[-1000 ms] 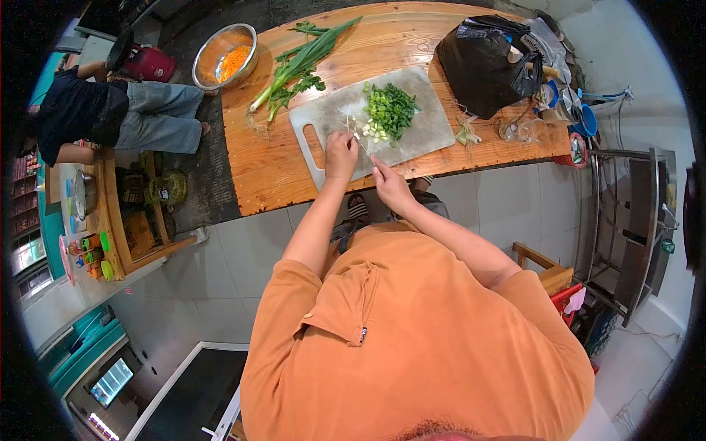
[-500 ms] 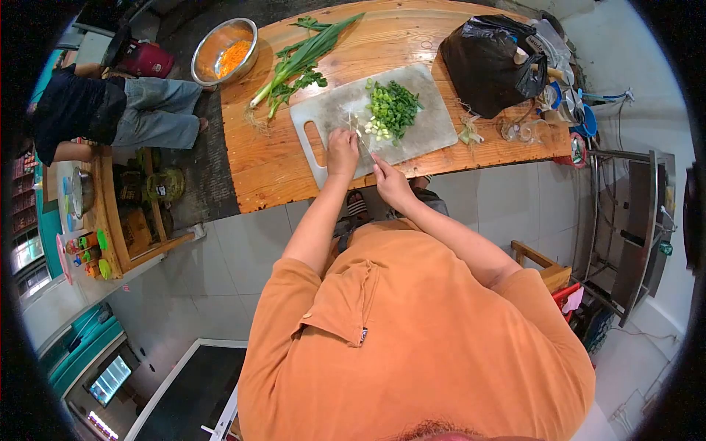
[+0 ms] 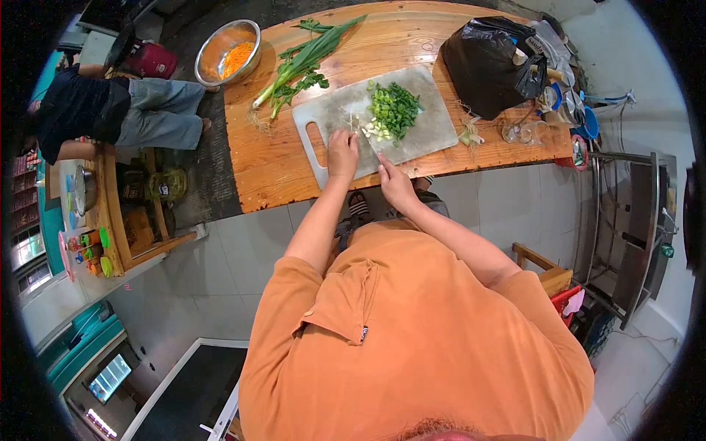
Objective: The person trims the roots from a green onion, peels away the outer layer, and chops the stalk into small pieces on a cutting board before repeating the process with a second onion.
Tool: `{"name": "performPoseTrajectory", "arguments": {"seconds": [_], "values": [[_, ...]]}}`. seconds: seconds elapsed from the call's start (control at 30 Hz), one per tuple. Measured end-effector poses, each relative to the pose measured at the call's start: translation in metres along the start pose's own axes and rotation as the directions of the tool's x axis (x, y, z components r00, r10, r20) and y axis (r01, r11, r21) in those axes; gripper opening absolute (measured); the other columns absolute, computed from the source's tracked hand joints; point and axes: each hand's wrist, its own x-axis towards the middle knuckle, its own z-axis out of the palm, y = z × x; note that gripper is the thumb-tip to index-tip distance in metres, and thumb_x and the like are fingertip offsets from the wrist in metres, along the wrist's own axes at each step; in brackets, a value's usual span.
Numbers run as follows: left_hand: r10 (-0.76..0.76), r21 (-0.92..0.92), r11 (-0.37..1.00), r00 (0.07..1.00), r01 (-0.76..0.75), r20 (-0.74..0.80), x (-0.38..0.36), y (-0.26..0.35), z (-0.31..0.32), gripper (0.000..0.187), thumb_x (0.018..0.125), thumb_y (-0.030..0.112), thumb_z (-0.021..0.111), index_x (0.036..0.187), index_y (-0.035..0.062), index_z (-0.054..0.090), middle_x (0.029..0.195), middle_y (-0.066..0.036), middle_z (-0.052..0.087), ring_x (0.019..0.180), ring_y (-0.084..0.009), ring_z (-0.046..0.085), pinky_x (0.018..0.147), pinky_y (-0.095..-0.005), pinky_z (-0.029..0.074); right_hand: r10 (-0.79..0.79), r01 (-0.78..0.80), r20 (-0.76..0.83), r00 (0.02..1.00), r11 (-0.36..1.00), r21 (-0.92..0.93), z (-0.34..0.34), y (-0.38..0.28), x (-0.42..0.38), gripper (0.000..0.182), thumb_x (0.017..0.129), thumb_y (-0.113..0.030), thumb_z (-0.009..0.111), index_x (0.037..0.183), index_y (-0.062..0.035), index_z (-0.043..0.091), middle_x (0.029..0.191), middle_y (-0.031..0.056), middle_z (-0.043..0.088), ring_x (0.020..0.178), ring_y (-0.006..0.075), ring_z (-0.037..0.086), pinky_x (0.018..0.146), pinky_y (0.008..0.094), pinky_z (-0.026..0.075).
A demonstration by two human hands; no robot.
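A white cutting board [image 3: 434, 121] with a handle slot lies near the table's front edge. My left hand [image 3: 343, 154] is closed over its left part, fingers pressed on thin white spring onion ends [image 3: 354, 121]. In my right hand [image 3: 397, 185], at the board's front edge, is the handle of a knife [image 3: 380, 157]; its thin blade is hard to make out against the board. Chopped spring onion [image 3: 395, 109] is heaped just beyond, pale slices nearest my left hand and dark green pieces farther right.
Whole spring onions and leafy herbs [image 3: 305, 62] lie at the back left of the wooden table [image 3: 257, 165], near a metal bowl [image 3: 251, 66] of shredded orange food. To the right stand a black plastic bag [image 3: 489, 70] and glass jars [image 3: 526, 132]. Another person [image 3: 158, 110] stands at far left.
My right hand and the knife have shifted slightly right, a little farther from my left hand. My left hand stays in nearly the same place on the board.
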Motion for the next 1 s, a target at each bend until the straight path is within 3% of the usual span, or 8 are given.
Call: {"name": "performPoseTrajectory", "arguments": {"seconds": [0.07, 0.2, 0.3, 0.37, 0.57, 1.0], "values": [[0.022, 0.021, 1.0, 0.999, -0.021, -0.047, -0.002, 0.002, 0.001, 0.011, 0.092, 0.012, 0.064, 0.089, 0.0011, 0.064, 0.095, -0.016, 0.062, 0.097, -0.0373, 0.058, 0.087, -0.0457, 0.047, -0.053, 0.055, -0.021, 0.998, 0.991, 0.126, -0.001, -0.002, -0.001, 0.04, 0.105, -0.026, 0.048, 0.142, -0.0109, 0.054, 0.125, 0.025, 0.064, 0.115, 0.0402, 0.062, 0.097, 0.0405, 0.048], [0.05, 0.048, 0.998, 0.997, -0.047, -0.066, -0.004, 0.004, 0.004, 0.011, 0.092, 0.012, 0.063, 0.09, 0.0008, 0.064, 0.096, -0.016, 0.062, 0.098, -0.0372, 0.058, 0.088, -0.0457, 0.047, -0.005, 0.0, 0.04, 0.999, 0.991, 0.133, -0.002, -0.008, -0.002, 0.041, 0.106, -0.028, 0.047, 0.142, -0.0097, 0.054, 0.128, 0.0238, 0.064, 0.118, 0.0379, 0.062, 0.099, 0.0385, 0.048], [0.09, 0.108, 0.991, 0.993, -0.081, -0.081, -0.004, 0.005, 0.004, 0.011, 0.093, 0.011, 0.062, 0.091, 0.0005, 0.064, 0.097, -0.016, 0.061, 0.098, -0.037, 0.057, 0.088, -0.046, 0.047, -0.067, 0.067, -0.003, 0.998, 0.983, 0.171, 0.001, -0.006, -0.002, 0.041, 0.105, -0.026, 0.047, 0.142, -0.0093, 0.054, 0.127, 0.0254, 0.063, 0.119, 0.0412, 0.06, 0.1, 0.041, 0.048], [0.104, 0.095, 0.991, 0.991, -0.095, -0.089, -0.004, 0.005, 0.004, 0.011, 0.094, 0.011, 0.061, 0.09, 0.0007, 0.064, 0.097, -0.016, 0.061, 0.098, -0.0369, 0.057, 0.088, -0.0463, 0.047, 0.021, -0.032, 0.066, 0.998, 0.986, 0.164, -0.003, -0.011, -0.004, 0.041, 0.105, -0.028, 0.046, 0.142, -0.0093, 0.054, 0.128, 0.0245, 0.063, 0.121, 0.0397, 0.06, 0.101, 0.0404, 0.047], [0.113, 0.139, 0.985, 0.988, -0.098, -0.105, -0.006, 0.006, 0.005, 0.01, 0.093, 0.01, 0.061, 0.09, 0.0011, 0.064, 0.096, -0.015, 0.06, 0.098, -0.0365, 0.057, 0.088, -0.0455, 0.047, -0.014, 0.008, 0.031, 0.999, 0.983, 0.184, 0.008, -0.001, 0.0, 0.042, 0.105, -0.028, 0.046, 0.141, -0.0084, 0.055, 0.131, 0.0238, 0.062, 0.123, 0.0391, 0.058, 0.103, 0.0403, 0.046], [0.123, 0.138, 0.984, 0.988, -0.109, -0.097, -0.006, 0.0, 0.006, 0.008, 0.093, 0.008, 0.06, 0.091, 0.0006, 0.063, 0.097, -0.015, 0.059, 0.098, -0.0369, 0.056, 0.088, -0.0452, 0.047, -0.031, 0.031, 0.001, 1.0, 0.988, 0.152, 0.016, -0.011, 0.01, 0.041, 0.103, -0.026, 0.049, 0.138, -0.0056, 0.056, 0.119, 0.0292, 0.064, 0.114, 0.0439, 0.061, 0.096, 0.0439, 0.049]]}}
